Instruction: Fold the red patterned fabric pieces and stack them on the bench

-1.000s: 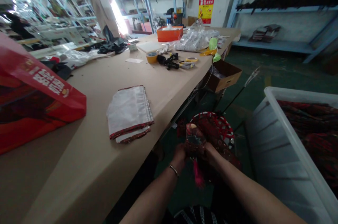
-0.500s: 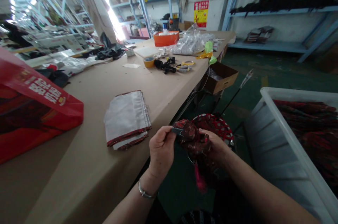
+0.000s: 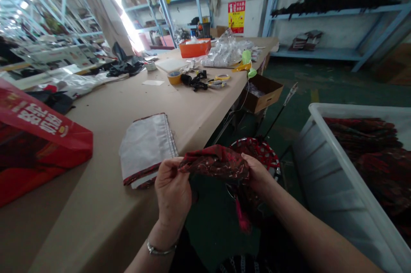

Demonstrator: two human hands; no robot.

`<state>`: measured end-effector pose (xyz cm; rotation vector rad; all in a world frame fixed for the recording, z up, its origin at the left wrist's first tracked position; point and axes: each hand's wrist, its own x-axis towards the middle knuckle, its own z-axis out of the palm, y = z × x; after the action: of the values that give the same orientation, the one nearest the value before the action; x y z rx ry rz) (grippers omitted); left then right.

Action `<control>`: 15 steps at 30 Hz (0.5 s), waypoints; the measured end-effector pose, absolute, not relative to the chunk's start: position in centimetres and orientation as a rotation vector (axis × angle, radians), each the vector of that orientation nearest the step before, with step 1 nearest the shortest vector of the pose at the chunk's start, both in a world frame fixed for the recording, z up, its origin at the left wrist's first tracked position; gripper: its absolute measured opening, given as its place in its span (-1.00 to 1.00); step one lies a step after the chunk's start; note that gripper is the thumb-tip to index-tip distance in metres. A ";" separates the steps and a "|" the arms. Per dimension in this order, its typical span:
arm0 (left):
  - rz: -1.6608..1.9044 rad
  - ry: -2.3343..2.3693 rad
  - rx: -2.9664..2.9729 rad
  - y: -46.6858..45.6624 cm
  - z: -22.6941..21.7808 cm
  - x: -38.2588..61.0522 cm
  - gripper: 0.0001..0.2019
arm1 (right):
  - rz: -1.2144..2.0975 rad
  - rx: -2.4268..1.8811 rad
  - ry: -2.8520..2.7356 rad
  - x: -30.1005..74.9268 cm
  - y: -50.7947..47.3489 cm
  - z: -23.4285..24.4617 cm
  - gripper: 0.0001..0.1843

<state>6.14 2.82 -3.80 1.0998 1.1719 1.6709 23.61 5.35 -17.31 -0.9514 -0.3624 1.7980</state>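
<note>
Red patterned cloth point(image 3: 215, 163) runs roughly sideways between your hands, long axis left to right, just off the table point(image 3: 105, 136) edge and over a red perforated stool point(image 3: 269, 156). Pink tassel point(image 3: 242, 217) hangs straight down. Your left hand point(image 3: 172, 192) pinches one end, thumb on top; your right hand point(image 3: 258, 174) pinches the other, fingers partly hidden. Lower cloth is dark, hard to make out.
</note>
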 end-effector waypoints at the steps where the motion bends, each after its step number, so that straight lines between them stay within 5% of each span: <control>1: 1.609 1.260 1.068 2.6 -5.0 5.6 -0.83 | 1.787 -1.012 -0.371 23.5 5.5 -18.2 -0.69; 4: 1.368 1.394 1.068 2.0 -8.2 4.7 -0.89 | 1.789 -1.145 -0.429 22.6 6.3 -21.1 -0.65; 8: 1.175 1.271 1.145 2.3 -9.5 5.3 -0.66 | 1.750 -1.321 -0.564 21.9 7.4 -23.3 -0.68; 15: 1.049 1.415 1.092 2.5 -10.0 3.5 -0.81 | 1.547 -1.567 -0.952 23.8 5.6 -23.3 -0.78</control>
<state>3.54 2.48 -10.04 1.0920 1.4154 1.0494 23.83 5.60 -23.32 -1.5667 -0.9522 1.5469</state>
